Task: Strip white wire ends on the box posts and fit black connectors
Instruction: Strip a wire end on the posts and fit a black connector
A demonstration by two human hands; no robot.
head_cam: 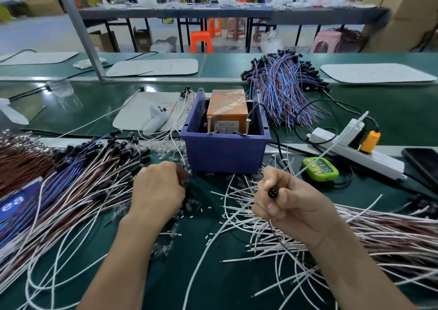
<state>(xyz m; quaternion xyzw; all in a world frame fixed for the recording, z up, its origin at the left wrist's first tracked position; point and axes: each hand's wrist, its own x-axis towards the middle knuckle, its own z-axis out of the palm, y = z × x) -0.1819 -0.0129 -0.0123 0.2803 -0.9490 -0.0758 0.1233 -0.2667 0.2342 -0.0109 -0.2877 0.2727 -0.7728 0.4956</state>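
Note:
A blue plastic box (225, 154) stands mid-table with an orange block inside and two brass screw posts (247, 126) at its front rim. My right hand (291, 203) grips a black round connector (272, 192), its pin face turned toward me, with a wire trailing down under the palm. My left hand (157, 188) reaches with curled fingers into a scatter of small clear parts (187, 205) just left of the box; what the fingertips hold is hidden. Loose white wires (239, 212) lie between and below both hands.
Brown and blue wires with black connectors (94, 174) pile at the left. A bundle of blue and brown wires (282, 89) lies behind the box. A white power strip (355, 148), a green timer (320, 168) and a black phone (424, 165) sit at the right. A pink-white wire bundle (391, 233) fills the lower right.

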